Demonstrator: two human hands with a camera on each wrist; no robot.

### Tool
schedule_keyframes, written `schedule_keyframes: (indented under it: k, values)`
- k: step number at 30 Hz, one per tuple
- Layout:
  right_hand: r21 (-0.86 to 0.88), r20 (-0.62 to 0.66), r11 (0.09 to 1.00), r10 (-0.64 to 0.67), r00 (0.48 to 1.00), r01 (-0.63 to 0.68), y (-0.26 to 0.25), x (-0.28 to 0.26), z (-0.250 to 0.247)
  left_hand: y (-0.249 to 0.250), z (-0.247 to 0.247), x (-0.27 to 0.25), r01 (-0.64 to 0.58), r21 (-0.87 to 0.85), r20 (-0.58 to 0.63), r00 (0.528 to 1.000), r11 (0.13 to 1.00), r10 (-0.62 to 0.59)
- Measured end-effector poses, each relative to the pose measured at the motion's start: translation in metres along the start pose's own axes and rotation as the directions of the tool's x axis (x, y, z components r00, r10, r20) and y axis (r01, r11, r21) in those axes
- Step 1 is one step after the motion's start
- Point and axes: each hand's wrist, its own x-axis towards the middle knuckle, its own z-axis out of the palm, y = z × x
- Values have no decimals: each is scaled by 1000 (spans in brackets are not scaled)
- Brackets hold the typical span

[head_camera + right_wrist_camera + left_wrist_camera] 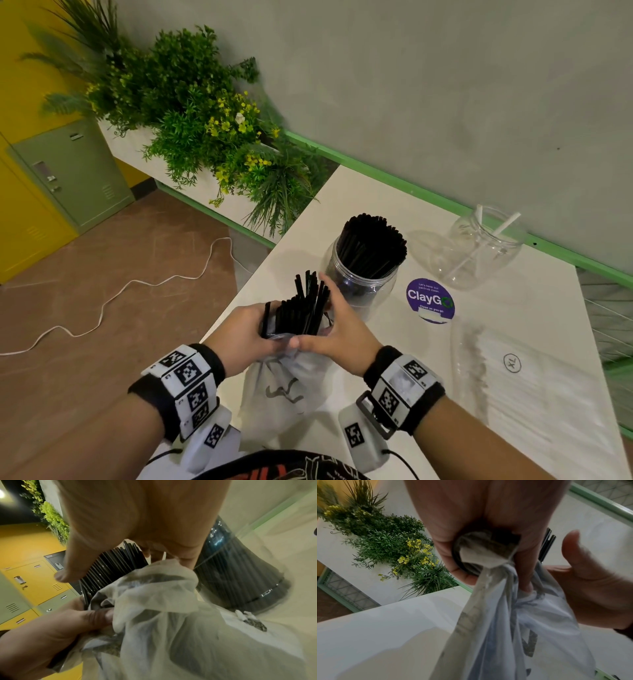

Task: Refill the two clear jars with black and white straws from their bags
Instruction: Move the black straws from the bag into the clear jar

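Note:
A bunch of black straws sticks up out of a thin translucent bag at the table's near edge. My left hand grips the bag's gathered mouth with the straws inside it; the left wrist view shows its fingers curled round that neck. My right hand holds the bunch from the right, thumb in front and fingers behind the straws. Just beyond stands a clear jar packed with black straws. A second clear jar further right holds two white straws.
A clear bag of white straws lies flat on the white table at the right. A purple round sticker sits between the jars. A planter with greenery stands beyond the table's left edge, and a white cable crosses the floor.

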Motion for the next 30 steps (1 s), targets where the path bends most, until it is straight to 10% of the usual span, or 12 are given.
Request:
schedule_keyframes:
  k: [30]
  values:
    - [117,-265,993,43,963,-12,2,2,-5,8,-2,6,92,-475,24,996,875,-92]
